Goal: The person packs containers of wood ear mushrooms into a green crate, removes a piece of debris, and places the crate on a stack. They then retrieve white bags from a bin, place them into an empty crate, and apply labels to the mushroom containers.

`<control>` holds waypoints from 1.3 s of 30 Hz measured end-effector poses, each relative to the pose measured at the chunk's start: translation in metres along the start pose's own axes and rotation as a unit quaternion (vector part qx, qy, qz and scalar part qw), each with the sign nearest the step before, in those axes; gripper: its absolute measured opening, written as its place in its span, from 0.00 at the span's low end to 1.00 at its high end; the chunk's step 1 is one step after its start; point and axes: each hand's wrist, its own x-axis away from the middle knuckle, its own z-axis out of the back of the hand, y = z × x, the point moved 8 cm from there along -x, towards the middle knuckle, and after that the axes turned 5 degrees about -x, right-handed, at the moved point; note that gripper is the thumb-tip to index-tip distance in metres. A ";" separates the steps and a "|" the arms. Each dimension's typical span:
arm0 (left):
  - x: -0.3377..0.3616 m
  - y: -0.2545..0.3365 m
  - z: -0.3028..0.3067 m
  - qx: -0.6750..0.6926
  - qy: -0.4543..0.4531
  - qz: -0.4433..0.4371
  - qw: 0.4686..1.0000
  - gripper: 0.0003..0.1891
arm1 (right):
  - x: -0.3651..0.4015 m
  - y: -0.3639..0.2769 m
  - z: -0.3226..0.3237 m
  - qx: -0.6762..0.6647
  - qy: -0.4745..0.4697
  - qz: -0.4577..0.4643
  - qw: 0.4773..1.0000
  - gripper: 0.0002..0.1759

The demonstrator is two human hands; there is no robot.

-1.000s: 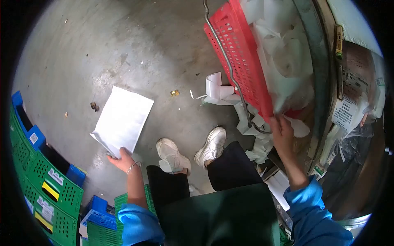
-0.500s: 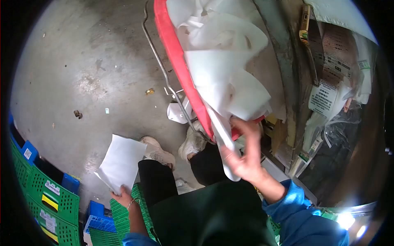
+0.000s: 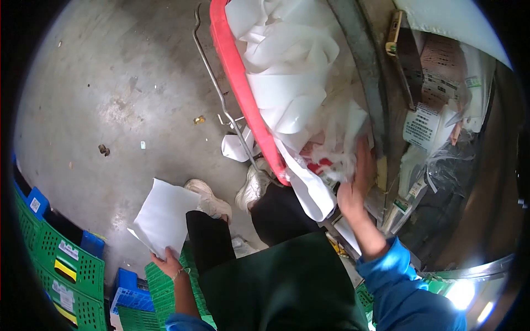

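My left hand (image 3: 167, 262) grips the lower edge of white paper (image 3: 168, 215), which hangs over the floor beside my legs. My right hand (image 3: 356, 185) is at the near right end of a red-rimmed bin (image 3: 237, 77), its fingers stretched forward along the inside. Loops of white paper strip (image 3: 292, 91) pile up in the bin. Beside my right fingers lies crumpled clear plastic (image 3: 342, 165). One white loop (image 3: 314, 193) hangs over the bin's near end, left of my right wrist.
Left, green crates (image 3: 72, 259) and a blue crate (image 3: 132, 292) stand on the floor. A bent metal rod (image 3: 212, 77) runs along the bin. At right are a phone-like device (image 3: 406, 60), labelled packets (image 3: 422, 127) and clear wrapping (image 3: 450, 168). A paper scrap (image 3: 234, 148) lies near my shoes.
My right hand has moved from the hanging white loop forward and right to the bin's inner edge. The loop hangs more loosely and wider. My left hand still holds the paper.
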 end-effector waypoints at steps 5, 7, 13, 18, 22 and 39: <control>0.015 0.007 0.008 -0.046 0.007 0.046 0.998 0.33 | 0.039 0.002 0.021 -0.328 -0.155 -0.098 0.927 0.25; 0.017 0.005 0.011 -0.016 -0.001 0.045 0.999 0.33 | 0.000 -0.033 0.015 -0.222 -0.199 -0.080 0.951 0.27; 0.026 0.021 0.021 0.010 0.026 0.034 0.999 0.36 | -0.009 0.019 -0.064 -0.018 -0.272 -0.023 0.962 0.32; 0.066 0.085 0.004 0.145 -0.048 0.009 0.988 0.36 | 0.004 -0.053 -0.009 -0.098 -0.119 -0.036 0.987 0.35; 0.147 0.161 -0.018 0.290 -0.131 0.138 0.938 0.29 | 0.092 -0.187 -0.014 -0.263 -0.422 0.048 0.866 0.22; 0.102 0.049 0.092 0.162 0.066 0.155 0.972 0.36 | -0.050 0.068 -0.098 0.010 -0.108 -0.074 0.991 0.34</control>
